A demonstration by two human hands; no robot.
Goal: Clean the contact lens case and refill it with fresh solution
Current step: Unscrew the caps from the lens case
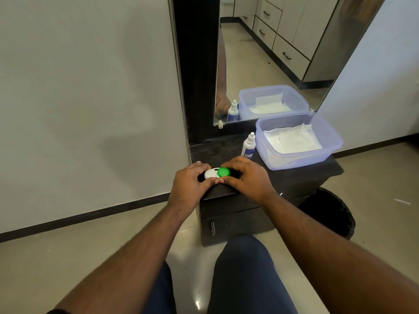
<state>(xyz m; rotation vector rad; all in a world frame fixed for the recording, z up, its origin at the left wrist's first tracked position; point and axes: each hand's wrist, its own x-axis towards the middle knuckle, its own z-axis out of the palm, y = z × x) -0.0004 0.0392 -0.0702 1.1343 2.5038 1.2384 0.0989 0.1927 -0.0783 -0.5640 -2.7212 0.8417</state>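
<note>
Hands first: your left hand and right hand meet over the contact lens case, which sits at the near edge of the dark cabinet top, directly between them. Your left fingers curl round the end with the white cap, thumb at the near side; your right fingers curl round the green cap, thumb tip touching the case's front. Both hands grip it. Whether the case rests on the top or is lifted slightly off it, you can't quite tell from this angle.

Beyond your right hand, a small white solution bottle stands upright with its cap on, just beside a clear bluish plastic tub. Folded white tissue lies flat across the tub's bottom. Bottle and tub are well apart from the case. A mirror behind them repeats both.

The case is a twin-well type, white body, one round white cap and one bright green cap, both seated on their wells.
</note>
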